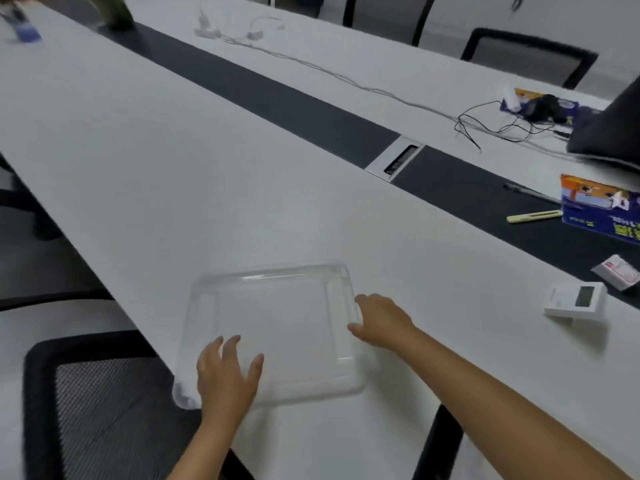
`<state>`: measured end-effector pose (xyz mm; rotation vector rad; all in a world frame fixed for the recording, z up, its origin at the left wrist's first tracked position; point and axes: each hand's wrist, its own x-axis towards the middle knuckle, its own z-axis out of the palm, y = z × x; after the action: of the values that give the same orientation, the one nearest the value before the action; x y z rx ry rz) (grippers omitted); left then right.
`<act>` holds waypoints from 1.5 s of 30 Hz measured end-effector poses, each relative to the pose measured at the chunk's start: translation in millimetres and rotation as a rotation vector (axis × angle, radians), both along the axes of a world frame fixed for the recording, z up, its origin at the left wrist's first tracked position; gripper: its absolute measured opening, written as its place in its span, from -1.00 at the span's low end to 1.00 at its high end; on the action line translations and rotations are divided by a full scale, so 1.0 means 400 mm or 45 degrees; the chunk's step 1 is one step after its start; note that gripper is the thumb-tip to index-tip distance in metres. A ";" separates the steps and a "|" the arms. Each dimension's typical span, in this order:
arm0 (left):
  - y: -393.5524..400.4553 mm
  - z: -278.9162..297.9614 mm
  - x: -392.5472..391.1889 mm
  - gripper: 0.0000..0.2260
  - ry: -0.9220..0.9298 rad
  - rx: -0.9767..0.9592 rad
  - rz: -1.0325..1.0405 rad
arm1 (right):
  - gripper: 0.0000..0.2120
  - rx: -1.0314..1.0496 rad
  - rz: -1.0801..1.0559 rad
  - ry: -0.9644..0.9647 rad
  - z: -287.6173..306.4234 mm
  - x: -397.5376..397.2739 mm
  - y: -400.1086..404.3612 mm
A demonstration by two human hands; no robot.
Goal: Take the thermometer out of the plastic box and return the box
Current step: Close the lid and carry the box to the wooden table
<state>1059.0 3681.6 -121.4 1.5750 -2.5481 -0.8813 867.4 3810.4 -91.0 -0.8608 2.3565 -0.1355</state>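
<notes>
A clear, shallow plastic box [277,306] lies on the white table [156,168] near its front edge, one corner overhanging. I see nothing inside it. My left hand [227,372] rests on its near left corner with fingers spread. My right hand [379,320] touches the box's right rim, fingers curled against the edge. The white thermometer [576,301], with a small grey screen, stands on the table well to the right of the box, apart from both hands.
A black mesh chair [100,403] sits under the table's front edge on the left. A blue-orange tissue pack [602,211], a yellow pen [535,215], a small wrapped packet [618,271], cables [491,128] and a table socket [398,161] lie farther right and back.
</notes>
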 end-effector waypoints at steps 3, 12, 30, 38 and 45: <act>-0.082 -0.021 0.070 -0.42 -0.118 0.030 0.172 | -0.52 0.068 -0.244 0.018 -0.045 0.072 -0.079; -0.153 -0.003 0.093 -0.40 0.010 0.282 0.412 | -0.52 -0.342 -0.887 0.139 -0.010 0.113 -0.058; 0.405 0.230 -0.047 -0.63 0.308 0.207 -0.686 | -0.71 -0.544 -1.542 0.690 0.234 0.367 0.779; 0.536 0.226 -0.021 -0.72 0.161 0.003 -0.919 | -0.81 -0.469 -1.640 0.721 0.154 0.466 0.931; 0.574 0.212 -0.015 -0.67 0.170 -0.148 -0.936 | -0.80 -0.540 -1.559 0.724 0.140 0.453 0.962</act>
<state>1052.9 3911.3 -36.7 0.4964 -3.0201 -0.7979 1048.7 4195.3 -35.0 0.6019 3.1085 -1.0065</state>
